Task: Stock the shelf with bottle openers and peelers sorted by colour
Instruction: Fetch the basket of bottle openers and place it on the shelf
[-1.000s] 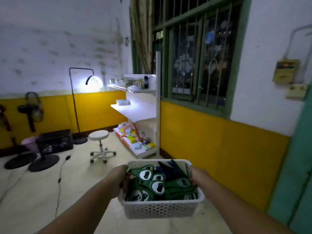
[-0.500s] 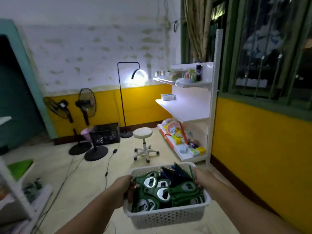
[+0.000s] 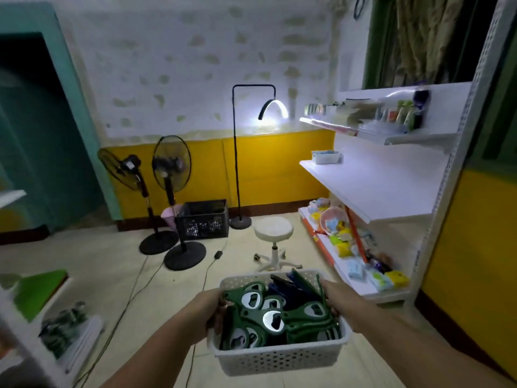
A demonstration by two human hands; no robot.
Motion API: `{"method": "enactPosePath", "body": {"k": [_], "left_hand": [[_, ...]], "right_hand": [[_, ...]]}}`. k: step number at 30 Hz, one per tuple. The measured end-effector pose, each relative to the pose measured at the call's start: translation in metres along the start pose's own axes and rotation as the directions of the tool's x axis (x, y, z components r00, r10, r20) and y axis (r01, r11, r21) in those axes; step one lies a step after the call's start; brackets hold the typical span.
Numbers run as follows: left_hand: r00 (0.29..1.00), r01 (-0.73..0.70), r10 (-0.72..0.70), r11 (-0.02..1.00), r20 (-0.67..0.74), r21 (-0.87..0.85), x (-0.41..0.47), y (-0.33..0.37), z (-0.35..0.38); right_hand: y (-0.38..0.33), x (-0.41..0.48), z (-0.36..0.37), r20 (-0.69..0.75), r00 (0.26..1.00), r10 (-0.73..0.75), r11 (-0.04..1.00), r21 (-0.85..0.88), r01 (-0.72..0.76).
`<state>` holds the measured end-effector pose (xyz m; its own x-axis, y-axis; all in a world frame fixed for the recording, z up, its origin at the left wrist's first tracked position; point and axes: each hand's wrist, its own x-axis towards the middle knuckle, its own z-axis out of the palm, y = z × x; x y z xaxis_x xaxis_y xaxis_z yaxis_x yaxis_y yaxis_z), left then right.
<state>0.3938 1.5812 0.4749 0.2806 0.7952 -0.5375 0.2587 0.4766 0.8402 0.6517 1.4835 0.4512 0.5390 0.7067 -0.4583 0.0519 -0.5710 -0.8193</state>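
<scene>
Left hand [image 3: 208, 312] is curled over the left rim of 1 white basket [image 3: 279, 359]; right hand [image 3: 335, 296] is curled over the right rim. Both hands hold it level above the floor [image 3: 98, 261]. Green openers [image 3: 268, 312] fill the basket, heaped and overlapping. Dark blue items [image 3: 282, 284] lie at its far side, type not discernible. Shelf [image 3: 377, 186] stands ahead on the right. Its middle board carries 1 small tray [image 3: 326, 157] at the far end; top and bottom boards hold mixed goods. Stool [image 3: 273, 229], lamp [image 3: 237, 152], crate [image 3: 202, 219] and 2 fans [image 3: 171, 163] stand beyond the basket.
</scene>
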Motion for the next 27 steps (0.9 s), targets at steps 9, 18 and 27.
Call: {"method": "enactPosePath", "body": {"k": [9,18,27], "left_hand": [[0.996,-0.045,0.035,0.99,0.078,0.131,0.197,0.13,0.008],[0.993,-0.022,0.001,0.984,0.116,0.178,0.402,0.24,0.044],[0.997,-0.016,0.002,0.983,0.077,0.183,0.578,0.373,0.044]], "right_hand": [[-0.094,0.148,0.014,-0.162,0.98,0.117,0.988,0.115,-0.099],[-0.193,0.345,-0.001,-0.205,0.972,0.111,0.985,0.152,-0.081],[-0.315,0.531,0.012,-0.216,0.972,0.092,0.991,0.117,-0.067]]}}
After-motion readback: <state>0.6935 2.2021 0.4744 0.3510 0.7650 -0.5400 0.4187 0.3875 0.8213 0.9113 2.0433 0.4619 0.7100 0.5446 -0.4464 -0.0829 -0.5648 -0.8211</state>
